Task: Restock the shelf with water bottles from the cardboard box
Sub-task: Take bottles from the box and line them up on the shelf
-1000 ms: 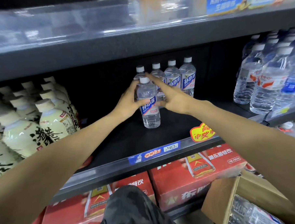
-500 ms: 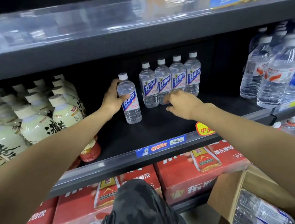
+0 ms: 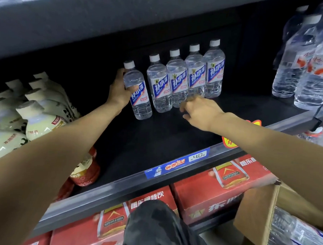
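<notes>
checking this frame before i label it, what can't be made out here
- Head view: brown cardboard box runs off the bottom-right edge, so its bottle count is hidden.
- Right hand: fingertips motion-blurred, contact with the clear blue-labelled bottles unclear.
- Price tag: small print unreadable.

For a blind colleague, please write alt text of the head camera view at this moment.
The left hand grips a blue-labelled water bottle standing at the left end of a row of four matching bottles on a dark shelf. The right hand hovers empty, just in front of the row. A cardboard box sits at lower right.
</notes>
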Demonstrator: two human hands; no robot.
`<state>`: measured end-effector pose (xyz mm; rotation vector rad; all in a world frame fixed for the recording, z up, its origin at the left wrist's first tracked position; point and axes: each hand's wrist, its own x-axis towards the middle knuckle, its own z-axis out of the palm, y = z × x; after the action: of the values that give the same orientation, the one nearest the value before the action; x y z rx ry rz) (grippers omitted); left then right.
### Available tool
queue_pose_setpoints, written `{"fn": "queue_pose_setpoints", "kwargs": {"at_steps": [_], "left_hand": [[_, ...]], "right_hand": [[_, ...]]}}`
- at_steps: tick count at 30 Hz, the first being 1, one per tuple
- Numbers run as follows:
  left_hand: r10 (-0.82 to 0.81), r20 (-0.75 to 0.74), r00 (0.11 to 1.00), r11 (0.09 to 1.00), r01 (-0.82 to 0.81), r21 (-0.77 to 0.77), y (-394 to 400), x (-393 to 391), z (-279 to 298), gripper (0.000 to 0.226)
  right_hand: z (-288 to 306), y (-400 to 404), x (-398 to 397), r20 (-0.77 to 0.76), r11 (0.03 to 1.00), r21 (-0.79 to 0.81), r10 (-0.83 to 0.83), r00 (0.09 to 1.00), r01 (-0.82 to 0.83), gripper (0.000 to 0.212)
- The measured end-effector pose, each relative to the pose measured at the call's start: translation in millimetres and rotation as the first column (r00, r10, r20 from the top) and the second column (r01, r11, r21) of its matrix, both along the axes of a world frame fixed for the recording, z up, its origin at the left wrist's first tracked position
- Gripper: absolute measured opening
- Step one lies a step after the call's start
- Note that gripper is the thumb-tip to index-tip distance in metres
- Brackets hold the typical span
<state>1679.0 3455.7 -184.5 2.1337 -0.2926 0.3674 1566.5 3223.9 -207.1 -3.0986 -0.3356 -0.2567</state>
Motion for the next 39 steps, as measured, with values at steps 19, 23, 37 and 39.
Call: {"fn": "queue_pose_setpoints", "kwargs": {"at_steps": [19,23,37,39], "left_hand": [[0.122,0.076,0.990,0.988,-0.129,0.083,-20,-22,8,0.069],[0.136,0.234,0.963,0.977,-0.169,0.127,-27,-48,14,0.055],[-0.392,0.235,0.890,0.771,0.178,0.612,-123,-154,19,0.029],[-0.446,0.264,0.855,0.769,0.216,0.602,-153,-170,17,0.028]], "right_hand": [[2,-16,-27,0.046,0.999,0.040,-0.007,0.999,0.005,0.028],[16,-29,-51,0.087,0.998,0.058,-0.033,0.996,0.028,0.028],[26,-115,-193,0.096,0.973,0.062,-0.228,0.969,0.223,0.029],[16,-137,-218,0.067,0.959,0.071,-0.278,0.958,0.273,0.030]]}}
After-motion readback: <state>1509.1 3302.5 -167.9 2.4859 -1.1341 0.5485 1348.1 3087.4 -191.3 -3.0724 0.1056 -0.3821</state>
